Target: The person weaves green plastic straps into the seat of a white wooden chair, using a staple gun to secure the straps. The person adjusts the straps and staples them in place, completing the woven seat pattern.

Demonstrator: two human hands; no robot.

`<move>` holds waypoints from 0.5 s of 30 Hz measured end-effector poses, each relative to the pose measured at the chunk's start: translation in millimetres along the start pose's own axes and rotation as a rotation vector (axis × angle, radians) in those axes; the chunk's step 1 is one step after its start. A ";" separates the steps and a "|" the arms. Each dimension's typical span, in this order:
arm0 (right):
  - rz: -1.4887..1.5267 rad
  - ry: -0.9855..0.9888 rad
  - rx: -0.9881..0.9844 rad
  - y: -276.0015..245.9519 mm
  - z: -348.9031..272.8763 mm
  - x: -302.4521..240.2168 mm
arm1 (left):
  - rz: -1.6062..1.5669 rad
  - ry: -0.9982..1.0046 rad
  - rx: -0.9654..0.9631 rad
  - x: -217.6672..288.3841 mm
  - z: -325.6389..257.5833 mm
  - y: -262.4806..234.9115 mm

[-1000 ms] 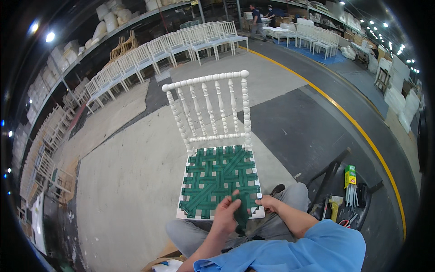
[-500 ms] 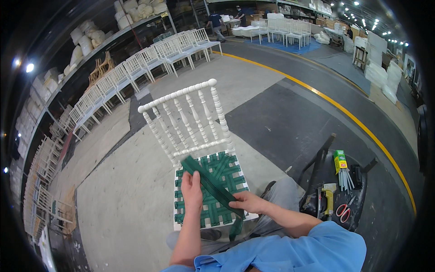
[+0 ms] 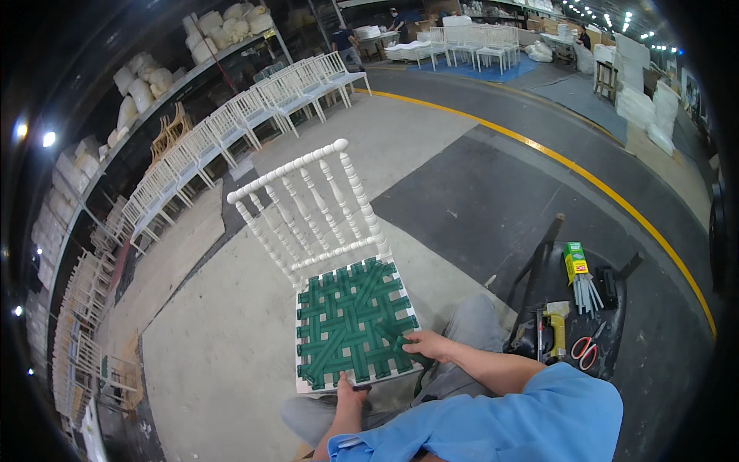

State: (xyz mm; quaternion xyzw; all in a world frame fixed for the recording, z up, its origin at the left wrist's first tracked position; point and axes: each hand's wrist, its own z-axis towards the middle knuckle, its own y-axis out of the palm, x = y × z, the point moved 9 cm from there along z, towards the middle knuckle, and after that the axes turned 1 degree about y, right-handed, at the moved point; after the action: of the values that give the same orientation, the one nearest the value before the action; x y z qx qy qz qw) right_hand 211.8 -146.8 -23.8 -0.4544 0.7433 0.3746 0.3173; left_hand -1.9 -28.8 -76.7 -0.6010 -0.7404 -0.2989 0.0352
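While you are sitting behind the white spindle-back chair [image 3: 323, 231], you are keeping both hands on its woven seat. Green webbing straps [image 3: 350, 323] are crossing one another over the white seat frame [image 3: 302, 377], filling it from the back rail to the front rail. Your right hand [image 3: 427, 344] is resting at the seat's right front corner, fingers [image 3: 409, 339] lying fairly flat and close together on the webbing there, the fingertips pointing in toward the weave; whether they are pinching a strap end I cannot tell. Your left hand [image 3: 350, 383] is pressing against the front rail, near its middle, with the webbing edge lying just beyond the knuckles; the fingers are curling down over the rail and are hidden, so their grip cannot be read. A small dark item is showing just beside that hand at the rail, too small to identify.

To your right, a low dark work stand [image 3: 554, 277] is carrying tools: a yellow staple gun [image 3: 556, 327] is lying near its front, red-handled scissors [image 3: 585, 350] are lying just beside it, and a green-and-yellow box [image 3: 573, 262] is sitting above a bundle of pale strips [image 3: 585, 292]. All of these are lying well apart from both hands. Rows of white chairs [image 3: 254, 115] are standing along the shelving on the far left.
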 end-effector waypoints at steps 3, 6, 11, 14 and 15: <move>0.079 -0.045 -0.028 -1.1 -11.0 -0.6 | -0.040 0.131 -0.069 -5.3 6.6 -1.6; 0.150 -0.058 -0.059 1.7 -14.3 -5.3 | -0.071 0.057 -0.193 -25.0 10.6 9.3; 0.218 -0.101 -0.185 25.7 -22.5 -25.7 | 0.104 -0.117 0.010 -68.2 5.5 -24.1; 0.226 -0.114 -0.233 27.2 -32.4 -28.8 | 0.198 -0.336 -0.021 -84.3 -11.9 -24.7; 0.242 -0.106 -0.191 15.9 -34.9 -23.9 | 0.295 -0.351 -0.180 -85.8 -28.4 1.1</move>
State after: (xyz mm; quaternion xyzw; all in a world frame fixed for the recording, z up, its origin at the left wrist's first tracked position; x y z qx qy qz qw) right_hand 201.9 -161.0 17.9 -0.3691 0.7360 0.5025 0.2639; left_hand 14.0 -117.1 -88.3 -0.7459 -0.6100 -0.2462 -0.1043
